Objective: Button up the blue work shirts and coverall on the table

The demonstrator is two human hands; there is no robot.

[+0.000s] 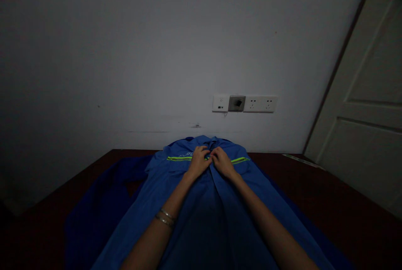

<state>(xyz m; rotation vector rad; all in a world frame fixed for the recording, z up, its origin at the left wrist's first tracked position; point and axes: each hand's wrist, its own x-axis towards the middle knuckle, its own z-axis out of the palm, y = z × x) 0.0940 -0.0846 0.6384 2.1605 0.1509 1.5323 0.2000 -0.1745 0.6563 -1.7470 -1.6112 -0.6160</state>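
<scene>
A blue work jacket lies spread on a dark red-brown table, its collar end towards the wall. Bright yellow-green stripes cross its chest, with pale lettering above the left one. My left hand is closed at the front opening, fingertips pinching the cloth edge near the stripe. Close beside it, my right hand pinches the other edge of the opening, and the fingertips of both hands nearly meet. Whatever small fastener may be between them is hidden. Two bracelets circle my left wrist.
A darker blue sleeve stretches out to the left on the table. Behind stands a pale wall with switches and sockets. A white panelled door is at the right, and a thin pale strip lies near the back edge.
</scene>
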